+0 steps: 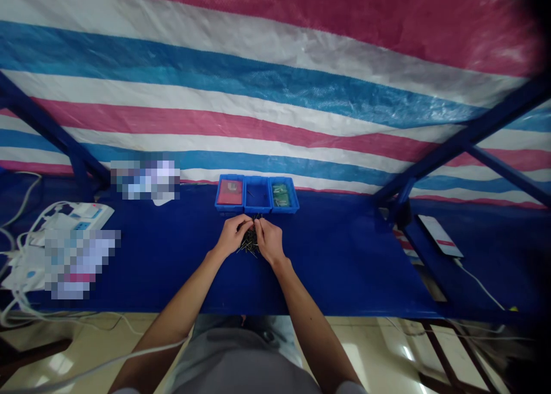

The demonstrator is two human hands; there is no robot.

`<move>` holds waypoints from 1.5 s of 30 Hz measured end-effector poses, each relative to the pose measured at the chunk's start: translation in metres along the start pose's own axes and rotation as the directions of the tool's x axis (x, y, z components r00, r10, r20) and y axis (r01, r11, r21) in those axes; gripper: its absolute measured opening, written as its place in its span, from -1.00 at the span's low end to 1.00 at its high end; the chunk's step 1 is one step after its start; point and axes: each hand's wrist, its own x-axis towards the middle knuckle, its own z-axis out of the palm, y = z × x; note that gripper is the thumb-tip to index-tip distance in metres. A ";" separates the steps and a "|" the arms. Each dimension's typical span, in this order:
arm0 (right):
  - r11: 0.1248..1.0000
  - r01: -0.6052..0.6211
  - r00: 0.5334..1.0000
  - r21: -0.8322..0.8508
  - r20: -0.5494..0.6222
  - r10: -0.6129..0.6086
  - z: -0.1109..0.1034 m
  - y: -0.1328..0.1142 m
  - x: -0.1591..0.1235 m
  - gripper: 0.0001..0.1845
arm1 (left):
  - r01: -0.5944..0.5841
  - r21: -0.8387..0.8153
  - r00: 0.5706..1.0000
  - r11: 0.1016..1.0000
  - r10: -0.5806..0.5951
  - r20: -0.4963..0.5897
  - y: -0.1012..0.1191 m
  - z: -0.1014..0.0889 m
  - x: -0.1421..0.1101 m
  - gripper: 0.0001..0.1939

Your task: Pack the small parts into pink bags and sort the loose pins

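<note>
Both hands meet over a loose heap of thin dark pieces (248, 246), like screws or nails, on the blue tabletop (340, 256). My left hand (231, 234) is at the heap's left side, thumb and fingers pinched together. On the right side, my right hand (270, 240) is also closed, fingertips close to the left ones. Whatever is between the fingers is too small to tell. Just beyond the hands stand three joined blue bins: the left bin (228, 208) holds something red, the middle bin (258, 200) a small dark piece, the right bin (286, 210) green and pale pieces.
White power strips (92, 215) and tangled cables lie at the left. A phone (439, 236) on a white cable rests at the far right. Blue frame bars (456, 141) slant up on both sides, before a striped plastic sheet (241, 121). Blurred-out items lie left.
</note>
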 end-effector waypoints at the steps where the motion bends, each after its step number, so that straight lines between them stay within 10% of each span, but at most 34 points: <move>1: 1.000 -0.001 1.000 0.016 -0.004 0.001 0.000 0.001 0.000 -0.59 | 0.000 0.000 1.000 1.000 0.000 0.002 0.000 0.000 0.000 -0.70; 26: 0.950 0.088 0.995 0.299 -0.069 -0.071 -0.003 0.005 0.004 -0.75 | 0.042 -0.027 0.999 0.999 -0.042 -0.016 0.003 -0.002 0.001 -0.69; 45: 0.982 0.055 0.998 0.179 -0.038 -0.049 -0.004 0.003 0.002 -0.75 | 0.035 0.017 0.999 0.999 -0.035 -0.032 0.004 -0.002 0.001 -0.72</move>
